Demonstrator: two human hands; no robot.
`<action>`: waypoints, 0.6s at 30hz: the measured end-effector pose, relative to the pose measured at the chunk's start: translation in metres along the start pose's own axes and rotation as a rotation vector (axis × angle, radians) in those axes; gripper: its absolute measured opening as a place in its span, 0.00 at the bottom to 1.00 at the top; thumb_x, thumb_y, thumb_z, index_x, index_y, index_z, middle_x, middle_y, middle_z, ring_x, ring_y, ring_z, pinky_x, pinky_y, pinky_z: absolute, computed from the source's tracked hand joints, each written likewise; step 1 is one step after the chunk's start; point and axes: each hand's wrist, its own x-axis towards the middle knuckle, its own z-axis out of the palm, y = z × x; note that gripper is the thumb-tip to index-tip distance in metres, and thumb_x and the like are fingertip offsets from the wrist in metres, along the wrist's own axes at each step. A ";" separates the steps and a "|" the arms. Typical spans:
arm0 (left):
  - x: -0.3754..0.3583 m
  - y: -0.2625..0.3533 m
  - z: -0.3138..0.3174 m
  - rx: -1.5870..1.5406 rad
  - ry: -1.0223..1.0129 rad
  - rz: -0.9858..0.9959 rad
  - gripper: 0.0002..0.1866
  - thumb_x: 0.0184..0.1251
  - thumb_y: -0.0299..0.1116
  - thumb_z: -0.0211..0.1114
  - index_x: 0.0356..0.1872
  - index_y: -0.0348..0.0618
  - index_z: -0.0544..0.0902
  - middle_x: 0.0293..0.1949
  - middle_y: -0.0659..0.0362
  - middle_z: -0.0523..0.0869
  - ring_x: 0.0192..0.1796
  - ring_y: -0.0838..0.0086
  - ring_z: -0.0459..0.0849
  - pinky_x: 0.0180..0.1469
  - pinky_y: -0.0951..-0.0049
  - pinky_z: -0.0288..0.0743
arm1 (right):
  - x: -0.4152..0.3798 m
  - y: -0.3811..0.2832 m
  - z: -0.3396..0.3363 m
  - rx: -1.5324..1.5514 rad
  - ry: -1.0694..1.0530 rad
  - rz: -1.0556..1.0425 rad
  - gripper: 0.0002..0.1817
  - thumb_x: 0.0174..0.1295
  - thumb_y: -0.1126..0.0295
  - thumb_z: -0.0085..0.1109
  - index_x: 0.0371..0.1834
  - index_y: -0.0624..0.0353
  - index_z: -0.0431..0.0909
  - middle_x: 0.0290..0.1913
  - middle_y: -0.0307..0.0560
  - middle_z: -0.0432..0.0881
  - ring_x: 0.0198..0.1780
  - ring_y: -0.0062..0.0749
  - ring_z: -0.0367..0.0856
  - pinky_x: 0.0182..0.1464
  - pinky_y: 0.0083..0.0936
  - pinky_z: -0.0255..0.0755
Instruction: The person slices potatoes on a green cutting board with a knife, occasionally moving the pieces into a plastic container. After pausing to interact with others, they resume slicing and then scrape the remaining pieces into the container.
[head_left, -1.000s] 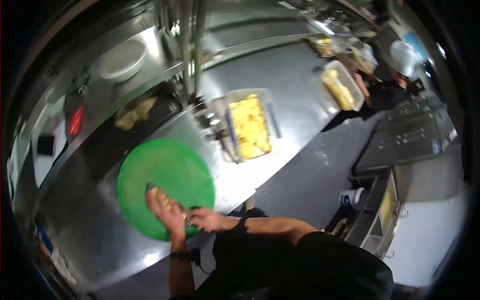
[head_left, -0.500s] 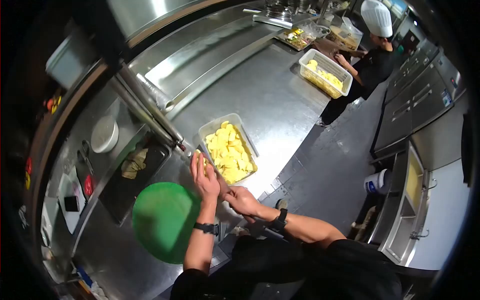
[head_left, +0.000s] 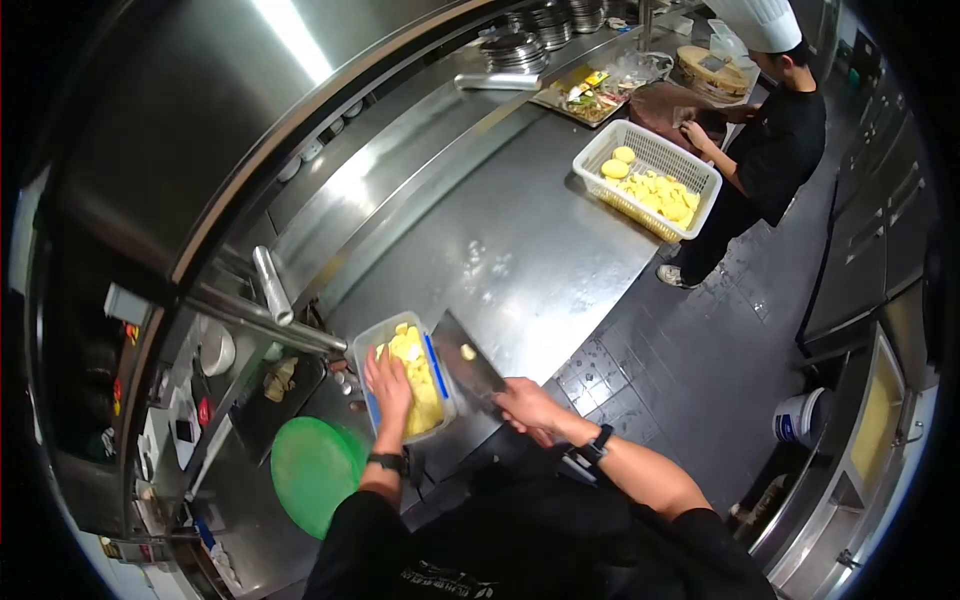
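Observation:
My right hand (head_left: 532, 408) is closed round the handle of a wide cleaver (head_left: 468, 358), whose blade has a small yellow piece stuck on it. The blade is just right of a clear plastic container (head_left: 450, 412) full of yellow slices (head_left: 424, 385), which look like potato. My left hand (head_left: 388, 382) rests over the container's left side with its fingers spread on the slices; whether a slice is under the palm is hidden. A green round board (head_left: 312, 475) lies to the left of the container.
A white basket (head_left: 592, 165) of yellow pieces stands at the counter's far right. A co-worker (head_left: 785, 140) in a tall white hat works at a brown round board (head_left: 655, 108) beside it. A tray of food (head_left: 590, 100), stacked metal plates (head_left: 512, 52) and a foil roll (head_left: 270, 285) are also there.
My left hand has gone from beside the container onto the slices. The cleaver has swung to the container's right side, its blade now showing broadly. The view has shifted.

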 end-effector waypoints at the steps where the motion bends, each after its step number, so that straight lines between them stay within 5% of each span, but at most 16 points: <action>1: -0.009 0.025 -0.008 -0.053 0.012 0.039 0.29 0.86 0.44 0.50 0.77 0.35 0.73 0.82 0.40 0.64 0.83 0.42 0.59 0.85 0.46 0.48 | 0.017 -0.003 -0.007 -0.089 -0.083 0.019 0.18 0.78 0.61 0.59 0.34 0.65 0.77 0.22 0.43 0.79 0.18 0.28 0.77 0.22 0.32 0.75; 4: -0.034 0.097 -0.008 -0.261 -0.107 0.288 0.34 0.88 0.49 0.44 0.82 0.33 0.65 0.84 0.40 0.62 0.86 0.43 0.56 0.87 0.45 0.44 | 0.080 0.027 0.011 -0.285 -0.134 -0.358 0.23 0.76 0.54 0.59 0.31 0.63 0.83 0.22 0.46 0.83 0.21 0.35 0.82 0.25 0.39 0.77; 6: -0.048 0.078 0.026 -0.328 -0.053 0.271 0.36 0.88 0.52 0.43 0.82 0.32 0.64 0.83 0.40 0.63 0.86 0.45 0.57 0.87 0.49 0.47 | 0.083 0.010 0.029 0.139 -0.297 -0.096 0.23 0.77 0.54 0.57 0.30 0.63 0.81 0.21 0.46 0.82 0.23 0.32 0.83 0.25 0.38 0.76; 8: -0.056 0.015 0.058 -0.491 0.029 -0.068 0.37 0.87 0.54 0.47 0.80 0.30 0.68 0.82 0.39 0.65 0.83 0.47 0.63 0.85 0.52 0.52 | 0.086 -0.016 0.020 -0.085 -0.298 -0.041 0.22 0.77 0.56 0.55 0.31 0.63 0.80 0.21 0.45 0.81 0.23 0.29 0.82 0.24 0.36 0.75; 10: -0.080 -0.131 0.116 -1.075 -0.071 -0.705 0.35 0.86 0.53 0.50 0.75 0.29 0.73 0.80 0.38 0.68 0.80 0.48 0.68 0.84 0.53 0.56 | 0.080 -0.030 -0.014 -0.018 -0.265 -0.057 0.21 0.76 0.58 0.54 0.34 0.66 0.80 0.23 0.50 0.83 0.22 0.36 0.83 0.27 0.40 0.77; 12: -0.068 -0.054 0.043 -0.229 -0.125 -0.590 0.31 0.83 0.48 0.58 0.69 0.27 0.78 0.73 0.37 0.75 0.76 0.44 0.72 0.79 0.50 0.63 | 0.087 -0.035 -0.061 -0.066 -0.180 -0.147 0.19 0.76 0.59 0.56 0.39 0.68 0.81 0.26 0.54 0.85 0.23 0.39 0.84 0.30 0.42 0.80; 15: -0.012 0.040 0.066 0.164 0.053 -0.243 0.29 0.75 0.41 0.66 0.67 0.25 0.79 0.67 0.38 0.80 0.73 0.40 0.74 0.75 0.48 0.67 | 0.075 -0.046 -0.173 -0.259 -0.033 -0.273 0.16 0.74 0.62 0.59 0.47 0.68 0.82 0.32 0.57 0.88 0.29 0.42 0.87 0.37 0.43 0.81; 18: 0.120 0.179 0.129 -0.274 -0.102 0.077 0.19 0.65 0.31 0.71 0.56 0.36 0.85 0.64 0.42 0.82 0.70 0.45 0.77 0.76 0.53 0.69 | 0.025 -0.077 -0.281 -0.319 0.156 -0.075 0.13 0.73 0.63 0.61 0.48 0.64 0.84 0.35 0.60 0.88 0.33 0.50 0.89 0.42 0.45 0.81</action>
